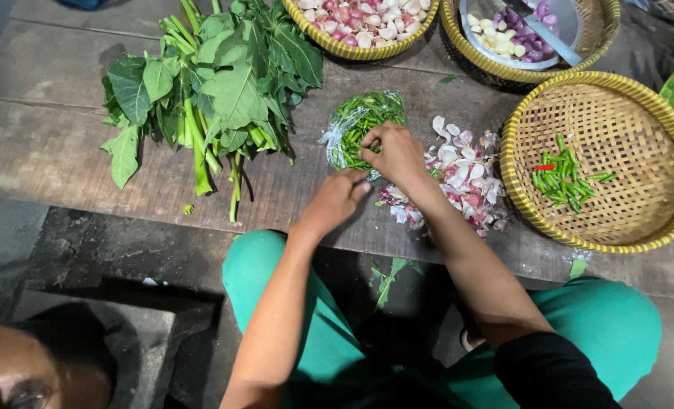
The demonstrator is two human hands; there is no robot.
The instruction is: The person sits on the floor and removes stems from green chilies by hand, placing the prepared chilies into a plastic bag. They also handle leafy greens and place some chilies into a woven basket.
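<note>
Green chillies in a clear bag (361,125), mid-bench: your right hand (397,155) pinches inside it, fingers closed on chillies; left hand (337,198) curled beside, grip unclear.

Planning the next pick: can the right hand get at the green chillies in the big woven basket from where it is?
Probably yes. The right hand rests on the chilli bag; only loose shallot peels lie between it and the open basket holding the chillies.
</note>
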